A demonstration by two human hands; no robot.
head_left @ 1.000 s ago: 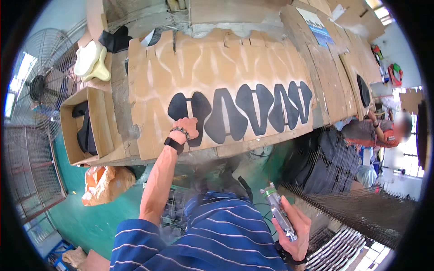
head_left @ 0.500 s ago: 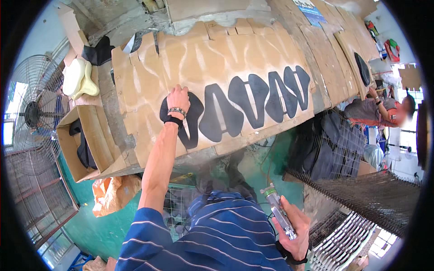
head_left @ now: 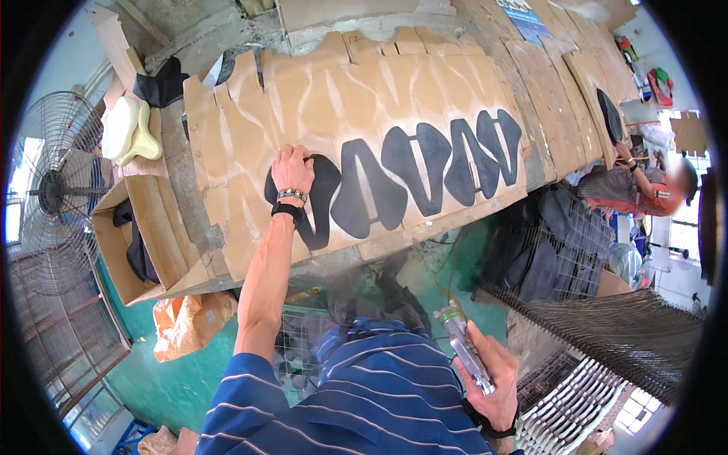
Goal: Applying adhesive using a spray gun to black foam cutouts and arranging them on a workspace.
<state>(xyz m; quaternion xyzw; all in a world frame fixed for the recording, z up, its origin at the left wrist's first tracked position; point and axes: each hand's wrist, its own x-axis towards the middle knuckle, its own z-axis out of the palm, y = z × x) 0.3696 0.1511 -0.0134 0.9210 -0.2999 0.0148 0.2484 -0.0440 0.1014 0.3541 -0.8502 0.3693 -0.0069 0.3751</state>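
Several flat black saddle covers [head_left: 369, 189], each with a V-shaped slit, lie in a row on the cardboard-topped table [head_left: 334, 98]. My left hand [head_left: 293, 173] is at the top of the leftmost cover [head_left: 324, 186], its fingers curled down onto the piece; the fingertips are partly hidden. Low on the right, away from the table, my right hand [head_left: 494, 379] grips a silver spray gun [head_left: 469, 351] with a green ring near its tip.
Left of the table stand a large wire fan [head_left: 53, 186], a cream saddle-shaped foam [head_left: 130, 129] and an open carton [head_left: 163, 235] with black pieces inside. Wire racks [head_left: 629, 330] stand at the right. A co-worker [head_left: 644, 186] works at the far right, near another black piece [head_left: 609, 115].
My left hand has shifted slightly left and down on the leftmost cover, which shows little movement. The right hand still holds the spray gun, almost unmoved.
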